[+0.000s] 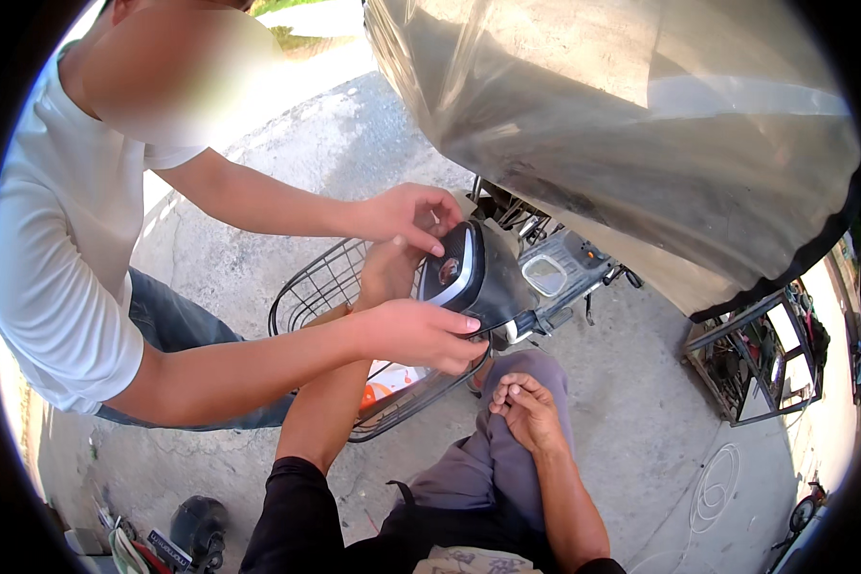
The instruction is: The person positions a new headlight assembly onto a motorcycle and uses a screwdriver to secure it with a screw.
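A black scooter front cover (493,282) with a silver curved trim and a round emblem stands in front of me. My left hand (388,272) reaches up to its far left side, above a wire basket (292,301). Its fingers are partly hidden by a co-worker's hand (416,218). That person's other hand (426,335) holds the cover's lower edge. Over my thigh, my right hand (528,409) is closed, its fingers curled and pinched together; whatever they may hold is too small to make out. Behind the cover lies the dashboard (560,273) with its oval display.
The co-worker in a white shirt (62,258) leans in from the left. A large translucent rain canopy (631,124) hangs over the upper right. On the concrete floor stand a metal-framed rack (756,359) of parts, a coil of pale cable (716,488) and a dark round object (199,521).
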Action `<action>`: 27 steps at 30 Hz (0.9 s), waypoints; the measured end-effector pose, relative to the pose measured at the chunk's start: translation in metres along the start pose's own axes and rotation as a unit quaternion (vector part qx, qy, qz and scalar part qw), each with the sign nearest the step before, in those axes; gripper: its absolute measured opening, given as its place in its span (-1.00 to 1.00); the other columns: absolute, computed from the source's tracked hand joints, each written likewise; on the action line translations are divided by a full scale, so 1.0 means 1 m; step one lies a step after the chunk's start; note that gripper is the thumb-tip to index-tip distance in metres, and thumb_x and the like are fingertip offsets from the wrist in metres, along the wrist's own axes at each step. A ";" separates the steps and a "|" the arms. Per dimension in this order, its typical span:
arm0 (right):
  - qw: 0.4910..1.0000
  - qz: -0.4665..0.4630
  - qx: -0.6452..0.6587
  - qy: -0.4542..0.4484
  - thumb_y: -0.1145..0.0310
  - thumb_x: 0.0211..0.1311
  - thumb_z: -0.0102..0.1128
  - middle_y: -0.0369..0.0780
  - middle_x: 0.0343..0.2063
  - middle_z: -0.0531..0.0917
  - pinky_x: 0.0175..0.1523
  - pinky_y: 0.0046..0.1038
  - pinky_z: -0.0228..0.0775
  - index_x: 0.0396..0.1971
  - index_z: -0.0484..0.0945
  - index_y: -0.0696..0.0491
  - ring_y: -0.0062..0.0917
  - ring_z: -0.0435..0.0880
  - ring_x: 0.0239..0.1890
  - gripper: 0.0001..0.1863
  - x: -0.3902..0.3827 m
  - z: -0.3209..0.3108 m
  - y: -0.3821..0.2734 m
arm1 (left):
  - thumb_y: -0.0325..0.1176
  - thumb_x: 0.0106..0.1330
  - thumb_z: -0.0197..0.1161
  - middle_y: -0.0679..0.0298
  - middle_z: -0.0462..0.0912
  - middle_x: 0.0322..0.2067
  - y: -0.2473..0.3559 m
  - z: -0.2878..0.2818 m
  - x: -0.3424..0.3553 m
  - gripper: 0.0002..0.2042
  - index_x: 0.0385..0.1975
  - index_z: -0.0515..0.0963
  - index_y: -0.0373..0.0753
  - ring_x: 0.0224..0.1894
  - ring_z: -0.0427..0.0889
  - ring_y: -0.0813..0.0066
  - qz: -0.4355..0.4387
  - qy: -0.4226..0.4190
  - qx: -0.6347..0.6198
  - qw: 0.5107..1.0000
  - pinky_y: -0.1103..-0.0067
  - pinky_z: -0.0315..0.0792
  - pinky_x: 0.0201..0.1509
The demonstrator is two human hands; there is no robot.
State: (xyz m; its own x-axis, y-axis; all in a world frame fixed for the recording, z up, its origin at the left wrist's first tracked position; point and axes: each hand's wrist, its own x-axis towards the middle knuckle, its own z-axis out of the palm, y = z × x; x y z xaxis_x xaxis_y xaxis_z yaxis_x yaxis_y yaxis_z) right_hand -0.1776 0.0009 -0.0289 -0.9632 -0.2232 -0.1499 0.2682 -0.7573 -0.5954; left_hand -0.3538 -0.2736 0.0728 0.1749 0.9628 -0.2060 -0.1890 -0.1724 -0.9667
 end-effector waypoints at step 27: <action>0.894 -0.265 -0.321 0.165 -0.07 0.37 0.58 -0.04 0.50 0.35 0.28 -0.13 0.62 0.74 0.05 -0.04 -0.24 0.61 0.36 0.13 0.025 0.072 -0.044 | -0.08 -0.02 0.83 0.17 0.73 -0.09 -0.054 0.114 -0.049 -0.34 0.04 0.70 -0.26 0.00 0.72 0.29 0.408 -0.110 0.850 -0.315 0.40 0.62 0.11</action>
State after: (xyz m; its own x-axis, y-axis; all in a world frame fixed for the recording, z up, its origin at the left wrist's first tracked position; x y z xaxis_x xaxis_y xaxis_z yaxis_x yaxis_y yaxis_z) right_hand -0.2124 -0.0158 0.0499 -0.9333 0.3359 0.1269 -0.1926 -0.1702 -0.9664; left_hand -0.4619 -0.2882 0.1526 -0.4066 0.8250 0.3925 0.7633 0.0707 0.6422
